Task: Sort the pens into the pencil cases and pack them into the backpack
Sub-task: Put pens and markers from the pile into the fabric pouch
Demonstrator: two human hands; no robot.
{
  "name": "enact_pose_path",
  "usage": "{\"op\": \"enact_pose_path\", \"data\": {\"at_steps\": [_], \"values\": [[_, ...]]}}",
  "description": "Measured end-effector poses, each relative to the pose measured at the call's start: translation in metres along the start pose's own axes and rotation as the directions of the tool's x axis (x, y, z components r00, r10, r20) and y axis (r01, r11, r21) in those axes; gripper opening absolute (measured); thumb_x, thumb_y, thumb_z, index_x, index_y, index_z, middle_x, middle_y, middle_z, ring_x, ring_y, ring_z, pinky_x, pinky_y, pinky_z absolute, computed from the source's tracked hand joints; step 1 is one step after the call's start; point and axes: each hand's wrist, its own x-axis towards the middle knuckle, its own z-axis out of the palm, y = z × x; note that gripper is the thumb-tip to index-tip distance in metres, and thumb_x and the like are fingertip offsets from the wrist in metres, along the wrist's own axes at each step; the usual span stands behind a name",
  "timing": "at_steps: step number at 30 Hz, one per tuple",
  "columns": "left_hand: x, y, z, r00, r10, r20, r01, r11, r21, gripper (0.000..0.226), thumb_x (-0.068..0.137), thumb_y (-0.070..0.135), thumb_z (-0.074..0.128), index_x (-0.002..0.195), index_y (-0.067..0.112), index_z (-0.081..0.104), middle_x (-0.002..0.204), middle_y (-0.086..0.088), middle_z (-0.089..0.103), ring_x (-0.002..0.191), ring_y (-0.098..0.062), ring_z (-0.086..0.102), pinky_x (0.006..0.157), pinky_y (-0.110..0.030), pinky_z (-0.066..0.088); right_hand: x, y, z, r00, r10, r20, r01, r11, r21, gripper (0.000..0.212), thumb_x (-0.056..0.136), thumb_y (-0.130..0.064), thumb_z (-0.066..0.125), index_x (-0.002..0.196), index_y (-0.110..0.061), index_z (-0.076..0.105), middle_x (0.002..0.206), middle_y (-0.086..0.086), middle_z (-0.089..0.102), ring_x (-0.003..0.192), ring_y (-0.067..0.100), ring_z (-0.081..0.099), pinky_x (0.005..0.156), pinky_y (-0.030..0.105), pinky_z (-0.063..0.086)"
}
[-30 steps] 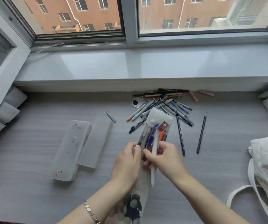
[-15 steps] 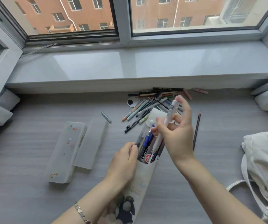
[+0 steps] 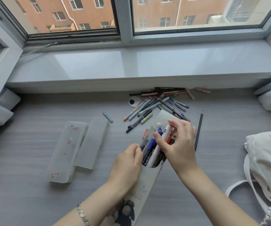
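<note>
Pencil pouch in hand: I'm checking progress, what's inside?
Several pens stick out of the pouch: blue, white, black and red ones. Their lower ends and count are hidden by its wall and the right hand.

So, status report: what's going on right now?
Left hand pinches pouch rim. Right hand grips white pen, partly inside. Pen pile beyond, unsorted; nothing blocking.

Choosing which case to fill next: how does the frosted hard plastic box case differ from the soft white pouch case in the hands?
The frosted hard plastic box case lies flat, untouched; the left hand grips the soft white pouch case. The pouch case is crammed with pens, gripped by the right hand; the box case shows none. Both are pale and open.
</note>
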Motion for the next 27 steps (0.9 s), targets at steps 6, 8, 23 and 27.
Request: {"op": "enact_pose_path", "data": {"at_steps": [6, 8, 23, 27], "values": [[-0.005, 0.004, 0.003, 0.997, 0.063, -0.045, -0.063, 0.998, 0.006, 0.021, 0.096, 0.028, 0.035, 0.091, 0.027, 0.055, 0.063, 0.006, 0.055, 0.073, -0.02, 0.055, 0.064, -0.032, 0.037, -0.013, 0.01, -0.004, 0.996, -0.059, 0.061, 0.063, 0.995, -0.071, 0.059, 0.068, -0.06, 0.057, 0.098, -0.01, 0.058, 0.126, 0.014, 0.042, 0.126, 0.021, 0.026, 0.106, 0.025, 0.017], [-0.008, 0.003, 0.004, 0.996, 0.07, -0.051, -0.07, 0.997, -0.009, 0.022, 0.097, 0.027, 0.035, 0.094, 0.027, 0.057, 0.066, 0.005, 0.059, 0.073, -0.019, 0.056, 0.065, -0.032, 0.038, -0.013, 0.014, -0.01, 0.984, -0.135, 0.119, 0.145, 0.986, -0.082, 0.057, 0.074, -0.065, 0.05, 0.096, -0.014, 0.063, 0.129, 0.008, 0.041, 0.131, 0.024, 0.024, 0.108, 0.029, 0.015], [-0.007, -0.005, -0.002, 0.974, -0.136, 0.178, 0.083, 0.957, 0.277, 0.054, 0.064, 0.07, 0.062, 0.094, 0.025, 0.059, 0.089, 0.006, 0.066, 0.088, -0.015, 0.059, 0.074, -0.031, 0.045, 0.038, 0.031, -0.057, 0.618, 0.146, 0.772, 0.023, 0.979, -0.204, 0.083, 0.069, -0.017, 0.074, 0.133, -0.046, 0.029, 0.12, -0.014, 0.039, 0.108, 0.011, 0.051, 0.093, 0.033, 0.049], [-0.009, -0.004, 0.002, 0.967, -0.098, 0.235, -0.002, 0.92, 0.393, 0.06, 0.063, 0.073, 0.06, 0.095, 0.022, 0.055, 0.09, 0.004, 0.067, 0.092, -0.018, 0.06, 0.076, -0.032, 0.046, 0.028, 0.025, -0.048, 0.533, 0.212, 0.819, 0.252, 0.884, -0.393, 0.099, 0.069, -0.012, 0.067, 0.139, -0.048, 0.007, 0.119, -0.008, 0.033, 0.084, 0.02, 0.057, 0.07, 0.034, 0.053]]}}
